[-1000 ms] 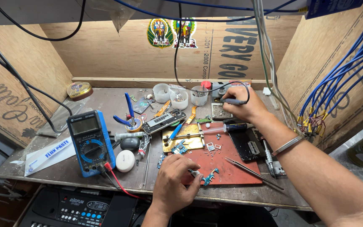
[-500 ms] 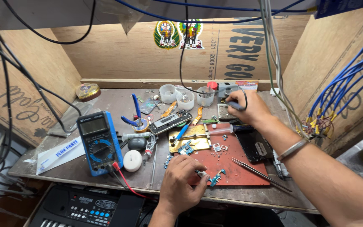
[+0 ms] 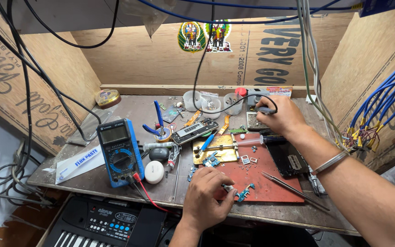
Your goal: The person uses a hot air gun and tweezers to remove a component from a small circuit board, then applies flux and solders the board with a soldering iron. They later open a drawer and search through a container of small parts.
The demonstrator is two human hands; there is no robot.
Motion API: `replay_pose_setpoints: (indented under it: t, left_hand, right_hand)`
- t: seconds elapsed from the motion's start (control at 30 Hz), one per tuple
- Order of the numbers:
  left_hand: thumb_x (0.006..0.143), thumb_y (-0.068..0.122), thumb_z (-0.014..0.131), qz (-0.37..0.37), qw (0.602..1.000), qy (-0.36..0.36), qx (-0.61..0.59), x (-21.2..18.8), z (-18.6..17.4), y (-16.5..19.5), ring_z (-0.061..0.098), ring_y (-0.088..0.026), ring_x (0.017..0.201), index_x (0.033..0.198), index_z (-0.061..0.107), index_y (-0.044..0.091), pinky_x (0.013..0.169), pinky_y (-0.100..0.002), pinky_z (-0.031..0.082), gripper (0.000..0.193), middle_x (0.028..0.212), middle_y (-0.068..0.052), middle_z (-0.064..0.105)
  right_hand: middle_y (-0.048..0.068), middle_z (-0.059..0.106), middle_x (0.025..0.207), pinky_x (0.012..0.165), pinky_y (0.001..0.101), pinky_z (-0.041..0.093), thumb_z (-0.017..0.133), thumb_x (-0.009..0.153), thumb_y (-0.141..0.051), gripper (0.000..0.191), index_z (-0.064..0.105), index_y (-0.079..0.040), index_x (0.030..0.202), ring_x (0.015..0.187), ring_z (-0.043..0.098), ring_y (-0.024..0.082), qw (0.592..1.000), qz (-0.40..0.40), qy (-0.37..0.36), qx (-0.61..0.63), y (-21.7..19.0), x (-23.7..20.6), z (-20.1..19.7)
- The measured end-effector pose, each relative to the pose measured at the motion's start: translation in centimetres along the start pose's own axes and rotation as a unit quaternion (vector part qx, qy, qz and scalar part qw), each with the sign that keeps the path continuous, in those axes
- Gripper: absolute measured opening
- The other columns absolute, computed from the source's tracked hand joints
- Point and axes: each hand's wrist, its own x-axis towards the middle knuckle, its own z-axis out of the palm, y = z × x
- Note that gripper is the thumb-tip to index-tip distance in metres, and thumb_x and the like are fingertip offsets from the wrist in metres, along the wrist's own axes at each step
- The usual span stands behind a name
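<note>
Head view: the left hand [image 3: 208, 194] rests at the near edge of the red work mat [image 3: 270, 180], fingers curled down and closed, pinning a small blue-green circuit board [image 3: 242, 195] against the mat. The board lies at the mat's near left corner, half hidden under the fingertips. It looks light, thin and stiff, and likely fragile, with tiny parts on its face; its bare edges seem the safest place to pinch it, and it would slide easily on the mat unless held down.

The right hand [image 3: 277, 115] reaches past the far edge of the mat, the arm stretched forward across the mat's right side with a metal bangle at the wrist. Its fingers are wrapped shut around the dark handle of a soldering iron [image 3: 265, 110], from which a black cord loops away. The handle is rigid, light and easy to grip like a pen; the metal end is not one to touch.

Left of the mat stands a blue multimeter [image 3: 119, 152]; metal tweezers [image 3: 293, 191] lie on the mat's near right part.
</note>
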Motion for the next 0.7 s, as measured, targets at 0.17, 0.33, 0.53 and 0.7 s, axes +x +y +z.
replay_pose_setpoints:
  t: [0.17, 0.33, 0.53, 0.7]
  left_hand:
    - [0.079, 0.016, 0.079, 0.005, 1.0, 0.0, -0.001, 0.0, 0.0, -0.1, 0.066, -0.026, 0.093, 0.086, 0.07, 0.01, 0.091, -0.04, 0.049, 0.013, 0.087, -0.005, 0.07]
    - [0.079, 0.017, 0.079, 0.006, 1.0, -0.001, 0.004, 0.0, -0.1, 0.0, 0.066, -0.027, 0.093, 0.087, 0.07, 0.009, 0.09, -0.041, 0.049, 0.015, 0.088, -0.006, 0.07]
    - [0.078, 0.016, 0.08, 0.008, 1.0, 0.0, 0.003, 0.1, 0.0, 0.0, 0.067, -0.027, 0.093, 0.088, 0.07, 0.009, 0.09, -0.041, 0.049, 0.016, 0.088, -0.006, 0.071]
    - [0.076, 0.013, 0.081, 0.015, 1.0, 0.026, -0.008, 0.0, 0.3, -0.3, 0.067, -0.029, 0.093, 0.093, 0.069, 0.008, 0.088, -0.041, 0.051, 0.021, 0.09, -0.007, 0.072]
  right_hand:
    - [0.017, 0.074, 0.083, 0.074, 0.0449, 0.057, 0.076, 0.077, -0.028, 0.024, 0.077, -0.007, 0.089, 0.081, 0.072, 0.036, 0.999, 0.04, -0.019, -0.007, 0.4, -0.1, 0.2]
    - [0.017, 0.073, 0.081, 0.071, 0.0441, 0.056, 0.075, 0.078, -0.025, 0.021, 0.077, -0.007, 0.088, 0.078, 0.072, 0.035, 0.999, 0.048, -0.008, 0.009, 0.7, -0.1, 0.5]
    - [0.016, 0.074, 0.081, 0.068, 0.0399, 0.057, 0.074, 0.081, -0.026, 0.025, 0.075, -0.003, 0.09, 0.073, 0.074, 0.029, 0.997, 0.029, 0.021, 0.067, -1.7, -1.5, -1.8]
    - [0.007, 0.077, 0.079, 0.061, 0.0313, 0.057, 0.074, 0.084, -0.023, 0.025, 0.074, -0.003, 0.099, 0.068, 0.074, 0.013, 0.973, 0.095, 0.06, 0.2, -4.4, -8.1, -4.4]
